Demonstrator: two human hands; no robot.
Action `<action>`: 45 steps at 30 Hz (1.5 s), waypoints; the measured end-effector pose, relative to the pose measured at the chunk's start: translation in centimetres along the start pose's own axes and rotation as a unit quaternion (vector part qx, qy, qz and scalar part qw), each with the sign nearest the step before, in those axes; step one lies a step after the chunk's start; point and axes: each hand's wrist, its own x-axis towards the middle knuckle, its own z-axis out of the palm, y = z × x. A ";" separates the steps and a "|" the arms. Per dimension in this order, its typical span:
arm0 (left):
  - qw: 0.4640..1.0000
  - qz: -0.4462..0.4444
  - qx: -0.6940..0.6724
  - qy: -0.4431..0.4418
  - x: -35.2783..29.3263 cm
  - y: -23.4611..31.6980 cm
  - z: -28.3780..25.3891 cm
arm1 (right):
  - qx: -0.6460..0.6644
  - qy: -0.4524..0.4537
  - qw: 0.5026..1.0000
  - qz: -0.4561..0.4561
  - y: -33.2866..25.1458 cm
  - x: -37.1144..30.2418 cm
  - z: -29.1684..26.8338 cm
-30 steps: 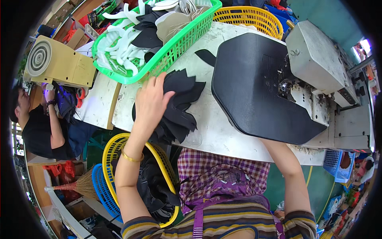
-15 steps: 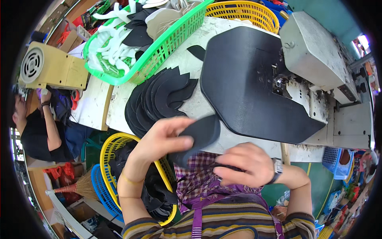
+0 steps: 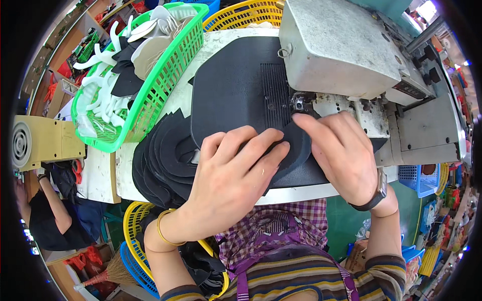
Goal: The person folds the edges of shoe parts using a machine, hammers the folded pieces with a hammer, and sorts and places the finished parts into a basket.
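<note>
A black curved flat piece (image 3: 298,144) lies over the front part of the machine's black plate (image 3: 226,90), one end close to the small metal foot (image 3: 298,104). My left hand (image 3: 233,173) has its fingers curled over the piece's left side, which they partly hide. At its right edge, my right hand (image 3: 346,155) grips with the thumb reaching toward the foot and the other fingers bent. Left of the plate, a fanned stack of similar black curved pieces (image 3: 158,163) rests on the white table (image 3: 128,163), partly behind my left hand.
The grey machine head (image 3: 341,50) overhangs the plate. A green basket (image 3: 158,93) of white and black parts stands at left, a yellow basket (image 3: 241,19) behind. Another yellow basket (image 3: 133,223) with black pieces sits below the table edge. A co-worker (image 3: 60,218) is at far left.
Both hands have moved up from above my lap to the machine's foot, bringing the black curved piece onto the plate. My right hand has closed on it. The view has shifted right.
</note>
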 end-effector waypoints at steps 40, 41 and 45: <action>0.997 0.001 -0.025 -0.080 2.9 -1.4 -0.7 | -0.051 0.003 0.998 0.022 0.5 0.2 0.6; 0.997 0.001 -0.024 -0.080 3.0 -1.5 -0.7 | -0.045 0.003 0.999 0.024 0.5 0.2 0.6; 0.997 0.004 -0.027 -0.076 3.3 -1.7 -0.7 | -0.042 -0.001 0.999 0.030 0.4 0.2 0.5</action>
